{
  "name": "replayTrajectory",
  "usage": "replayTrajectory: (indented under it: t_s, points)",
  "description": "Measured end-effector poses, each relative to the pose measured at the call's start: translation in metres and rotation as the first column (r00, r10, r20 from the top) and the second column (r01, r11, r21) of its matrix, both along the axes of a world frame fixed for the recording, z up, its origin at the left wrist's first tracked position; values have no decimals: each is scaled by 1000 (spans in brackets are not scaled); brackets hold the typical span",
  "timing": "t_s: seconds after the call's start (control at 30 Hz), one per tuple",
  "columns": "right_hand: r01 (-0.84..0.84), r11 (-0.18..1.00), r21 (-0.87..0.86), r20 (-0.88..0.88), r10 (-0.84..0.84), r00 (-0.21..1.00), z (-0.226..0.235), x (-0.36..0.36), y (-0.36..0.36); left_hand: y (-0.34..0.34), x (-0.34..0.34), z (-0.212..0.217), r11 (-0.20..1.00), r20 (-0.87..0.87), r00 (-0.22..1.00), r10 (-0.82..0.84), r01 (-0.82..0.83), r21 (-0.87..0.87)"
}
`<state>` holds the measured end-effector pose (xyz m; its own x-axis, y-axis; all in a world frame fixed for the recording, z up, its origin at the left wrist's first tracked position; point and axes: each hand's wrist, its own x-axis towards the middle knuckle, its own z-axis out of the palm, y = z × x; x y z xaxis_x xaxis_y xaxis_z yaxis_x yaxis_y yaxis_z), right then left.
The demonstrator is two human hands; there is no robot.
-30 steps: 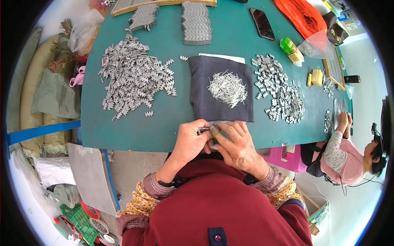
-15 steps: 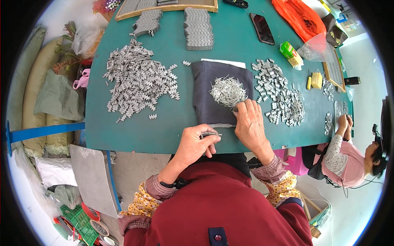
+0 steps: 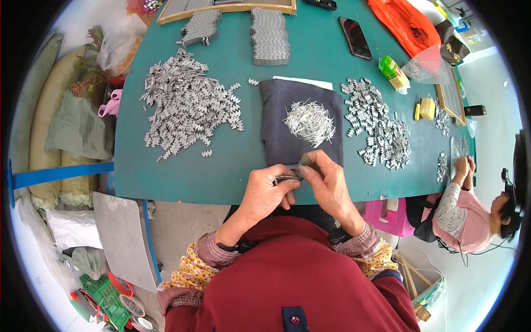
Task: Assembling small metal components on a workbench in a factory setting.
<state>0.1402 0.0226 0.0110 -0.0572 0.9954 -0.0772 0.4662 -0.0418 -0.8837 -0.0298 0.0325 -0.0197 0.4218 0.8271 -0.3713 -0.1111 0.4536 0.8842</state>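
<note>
My left hand (image 3: 265, 190) is closed on small grey metal pieces (image 3: 286, 178) at the table's near edge. Right beside it, my right hand (image 3: 327, 182) has thumb and fingers pinched together at the end of those pieces; what the pinch holds is too small to make out. Just beyond both hands lies a folded dark cloth (image 3: 275, 130) bearing a heap of thin silvery pins (image 3: 311, 123). Piles of notched grey metal pieces lie to either side: a large left pile (image 3: 188, 108) and a smaller right pile (image 3: 381, 127).
Neat stacks of metal pieces (image 3: 269, 36) and a wooden-framed tray (image 3: 232, 9) stand at the far side. A phone (image 3: 354, 37), a green-and-yellow packet (image 3: 393, 73) and a red plastic bag (image 3: 404, 25) lie far right. Another person (image 3: 467, 213) sits at the right edge.
My right hand has moved from the near edge of the pin heap, back and left, to meet my left hand. My left hand has stayed nearly in place, still holding the metal pieces.
</note>
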Motion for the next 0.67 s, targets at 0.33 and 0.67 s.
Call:
replayTrajectory:
  t_s: [0.33, 0.67]
  points:
    - [33, 994, -107, -413, -74, 908, -20, -9, -4, 0, 4, 1, 1000, -2, 1000, 13, -13, 4]
    - [33, 990, -141, -400, -87, 912, -25, -6, -3, 3, 3, -6, 999, 71, 997, -39, 41, -27]
